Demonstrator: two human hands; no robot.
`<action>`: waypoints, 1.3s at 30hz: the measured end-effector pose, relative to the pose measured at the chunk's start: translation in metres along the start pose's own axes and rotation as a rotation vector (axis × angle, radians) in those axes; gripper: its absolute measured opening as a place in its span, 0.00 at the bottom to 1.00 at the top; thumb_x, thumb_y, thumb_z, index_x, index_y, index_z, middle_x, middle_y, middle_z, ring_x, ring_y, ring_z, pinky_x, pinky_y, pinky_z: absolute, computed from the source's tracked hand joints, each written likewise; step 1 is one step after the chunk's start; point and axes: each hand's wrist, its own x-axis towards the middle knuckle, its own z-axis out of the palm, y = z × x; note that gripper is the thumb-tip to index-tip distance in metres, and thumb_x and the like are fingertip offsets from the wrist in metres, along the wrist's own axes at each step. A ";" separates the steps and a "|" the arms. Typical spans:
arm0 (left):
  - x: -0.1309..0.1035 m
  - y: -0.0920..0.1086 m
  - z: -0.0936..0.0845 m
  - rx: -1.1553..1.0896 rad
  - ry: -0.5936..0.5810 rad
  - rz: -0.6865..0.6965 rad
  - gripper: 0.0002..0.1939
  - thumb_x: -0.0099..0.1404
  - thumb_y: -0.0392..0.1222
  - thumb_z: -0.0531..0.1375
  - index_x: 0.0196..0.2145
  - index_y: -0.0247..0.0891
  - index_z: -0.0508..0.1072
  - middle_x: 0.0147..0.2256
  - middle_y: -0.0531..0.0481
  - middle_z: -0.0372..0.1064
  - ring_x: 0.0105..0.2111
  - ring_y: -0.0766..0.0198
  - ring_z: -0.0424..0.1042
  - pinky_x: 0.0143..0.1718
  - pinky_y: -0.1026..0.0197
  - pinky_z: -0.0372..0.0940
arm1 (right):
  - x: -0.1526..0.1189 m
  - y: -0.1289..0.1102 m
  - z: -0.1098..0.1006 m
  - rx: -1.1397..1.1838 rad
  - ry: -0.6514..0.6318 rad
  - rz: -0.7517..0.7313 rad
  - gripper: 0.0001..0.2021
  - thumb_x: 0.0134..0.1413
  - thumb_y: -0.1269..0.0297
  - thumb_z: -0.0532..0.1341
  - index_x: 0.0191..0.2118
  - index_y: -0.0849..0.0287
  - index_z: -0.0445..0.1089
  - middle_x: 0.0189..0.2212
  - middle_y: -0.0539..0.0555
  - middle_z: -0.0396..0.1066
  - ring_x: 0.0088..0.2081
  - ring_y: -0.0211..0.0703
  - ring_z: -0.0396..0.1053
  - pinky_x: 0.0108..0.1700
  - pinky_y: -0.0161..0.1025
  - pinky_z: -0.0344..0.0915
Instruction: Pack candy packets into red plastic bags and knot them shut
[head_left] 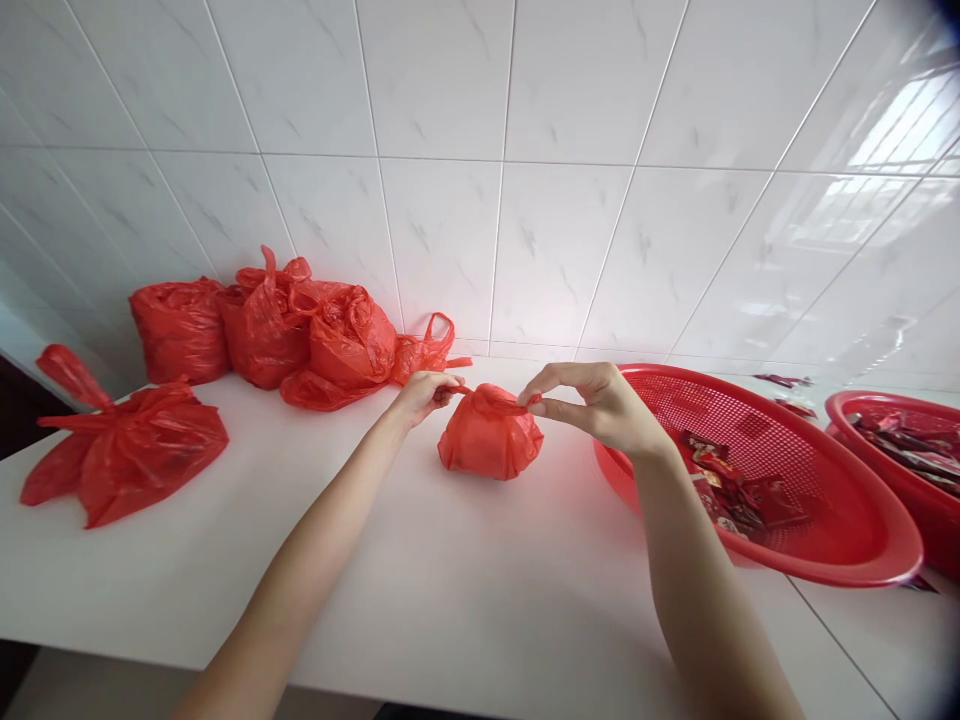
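A small filled red plastic bag (pixel 489 440) sits on the white counter, its top gathered between my two hands. My left hand (pixel 429 396) pinches one end of the bag's top on the left side. On the other side, my right hand (pixel 589 400) grips the opposite end between thumb and fingers. Both ends are pulled out sideways from the middle. What the bag holds is hidden by the red plastic. Just right of my right hand stands a red perforated basket (pixel 840 500) with several small red wrapped packets (pixel 739 495) inside.
Against the tiled wall (pixel 442 230) stand several filled red plastic bags (pixel 266 335), with a smaller one (pixel 424 352) beside them. Another tied red bag (pixel 150 450) lies at the left. A second red basket (pixel 900 400) with packets is far right. The counter's front edge (pixel 172 668) runs below.
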 end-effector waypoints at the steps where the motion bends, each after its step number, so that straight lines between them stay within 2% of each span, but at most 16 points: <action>1: 0.002 -0.003 -0.002 0.017 0.018 0.003 0.06 0.45 0.34 0.65 0.25 0.31 0.77 0.28 0.47 0.72 0.24 0.71 0.63 0.25 0.66 0.57 | -0.002 -0.002 -0.002 0.006 -0.018 0.006 0.05 0.56 0.63 0.66 0.36 0.55 0.80 0.35 0.53 0.79 0.39 0.47 0.75 0.46 0.45 0.69; 7: 0.000 -0.007 -0.002 0.108 0.036 0.047 0.07 0.46 0.36 0.67 0.25 0.32 0.77 0.26 0.49 0.72 0.24 0.71 0.62 0.26 0.65 0.55 | -0.006 -0.003 -0.010 0.115 -0.119 -0.011 0.04 0.55 0.64 0.67 0.35 0.57 0.80 0.33 0.54 0.78 0.37 0.46 0.75 0.42 0.45 0.71; 9: -0.002 -0.004 0.001 0.123 0.045 0.092 0.08 0.47 0.37 0.68 0.27 0.32 0.77 0.28 0.48 0.73 0.25 0.71 0.62 0.26 0.65 0.55 | -0.005 -0.001 -0.010 0.150 -0.105 -0.001 0.04 0.55 0.64 0.68 0.35 0.57 0.79 0.33 0.54 0.78 0.36 0.46 0.75 0.42 0.46 0.71; 11: -0.004 0.001 0.002 0.125 0.057 0.154 0.10 0.50 0.40 0.68 0.31 0.33 0.78 0.30 0.48 0.74 0.26 0.71 0.63 0.27 0.66 0.56 | -0.002 0.002 -0.009 0.205 0.003 0.012 0.05 0.55 0.62 0.68 0.34 0.57 0.78 0.32 0.54 0.78 0.37 0.46 0.75 0.42 0.46 0.71; 14: -0.011 0.016 0.008 0.103 0.075 0.257 0.13 0.53 0.43 0.69 0.36 0.35 0.77 0.31 0.51 0.72 0.26 0.72 0.62 0.30 0.66 0.59 | 0.003 0.006 -0.005 0.305 0.238 0.010 0.05 0.54 0.61 0.69 0.34 0.55 0.77 0.33 0.53 0.77 0.36 0.44 0.75 0.40 0.44 0.71; 16: -0.021 0.030 0.015 0.089 0.070 0.351 0.16 0.54 0.45 0.70 0.40 0.37 0.76 0.31 0.53 0.70 0.27 0.72 0.64 0.33 0.65 0.62 | 0.007 0.008 -0.001 0.321 0.314 0.019 0.06 0.54 0.60 0.68 0.34 0.55 0.76 0.38 0.54 0.77 0.35 0.42 0.73 0.36 0.41 0.70; 20: -0.053 0.053 0.043 0.120 -0.074 0.563 0.18 0.56 0.43 0.70 0.43 0.37 0.76 0.34 0.50 0.72 0.35 0.64 0.73 0.40 0.60 0.68 | 0.012 0.007 0.011 0.309 0.261 0.062 0.09 0.55 0.57 0.67 0.35 0.57 0.75 0.47 0.56 0.75 0.33 0.39 0.71 0.34 0.40 0.69; 22: -0.069 0.059 0.056 0.139 -0.172 0.591 0.16 0.58 0.42 0.69 0.43 0.37 0.76 0.37 0.48 0.74 0.41 0.60 0.74 0.45 0.57 0.69 | 0.013 0.005 0.017 0.312 0.208 0.085 0.09 0.56 0.56 0.67 0.35 0.57 0.75 0.45 0.55 0.75 0.31 0.37 0.70 0.35 0.40 0.69; 24: -0.081 0.060 0.065 0.150 -0.221 0.600 0.14 0.59 0.42 0.68 0.42 0.36 0.76 0.38 0.47 0.74 0.43 0.58 0.75 0.48 0.55 0.68 | 0.014 0.005 0.023 0.319 0.177 0.103 0.11 0.56 0.55 0.67 0.36 0.57 0.74 0.37 0.53 0.75 0.30 0.37 0.69 0.35 0.39 0.69; 27: -0.089 0.056 0.072 0.122 -0.218 0.633 0.18 0.58 0.42 0.69 0.46 0.38 0.74 0.43 0.46 0.73 0.43 0.58 0.74 0.50 0.54 0.67 | 0.015 0.004 0.028 0.335 0.206 0.093 0.12 0.55 0.54 0.67 0.35 0.58 0.72 0.28 0.51 0.73 0.29 0.38 0.69 0.34 0.40 0.69; 30: -0.090 0.044 0.078 0.094 -0.232 0.632 0.31 0.55 0.41 0.71 0.56 0.45 0.67 0.53 0.45 0.68 0.50 0.56 0.71 0.54 0.54 0.64 | 0.016 0.003 0.031 0.337 0.297 0.061 0.12 0.55 0.54 0.67 0.32 0.58 0.72 0.26 0.51 0.72 0.29 0.39 0.70 0.35 0.40 0.70; 32: -0.091 0.032 0.086 0.128 -0.271 0.576 0.35 0.53 0.41 0.72 0.57 0.47 0.65 0.53 0.46 0.68 0.52 0.55 0.69 0.55 0.54 0.63 | 0.016 0.000 0.034 0.348 0.333 0.054 0.11 0.55 0.55 0.67 0.32 0.58 0.72 0.25 0.51 0.73 0.28 0.39 0.70 0.34 0.41 0.70; 35: -0.093 0.011 0.099 0.175 -0.289 0.443 0.24 0.57 0.46 0.70 0.50 0.42 0.69 0.41 0.47 0.71 0.44 0.56 0.71 0.46 0.55 0.66 | 0.014 -0.005 0.037 0.342 0.347 0.059 0.09 0.55 0.58 0.67 0.32 0.58 0.72 0.25 0.51 0.73 0.28 0.41 0.72 0.34 0.42 0.71; 37: -0.094 0.000 0.105 0.194 -0.257 0.378 0.16 0.61 0.50 0.66 0.42 0.39 0.71 0.33 0.49 0.68 0.35 0.60 0.69 0.36 0.58 0.64 | 0.013 -0.007 0.038 0.300 0.360 0.061 0.08 0.55 0.59 0.67 0.32 0.58 0.73 0.26 0.52 0.74 0.29 0.41 0.72 0.36 0.43 0.71; 39: -0.093 -0.007 0.107 0.223 -0.228 0.360 0.15 0.63 0.52 0.64 0.38 0.38 0.70 0.28 0.53 0.63 0.29 0.65 0.63 0.31 0.61 0.60 | 0.012 -0.008 0.036 0.255 0.383 0.059 0.08 0.55 0.59 0.67 0.31 0.58 0.74 0.26 0.52 0.74 0.29 0.41 0.73 0.36 0.42 0.72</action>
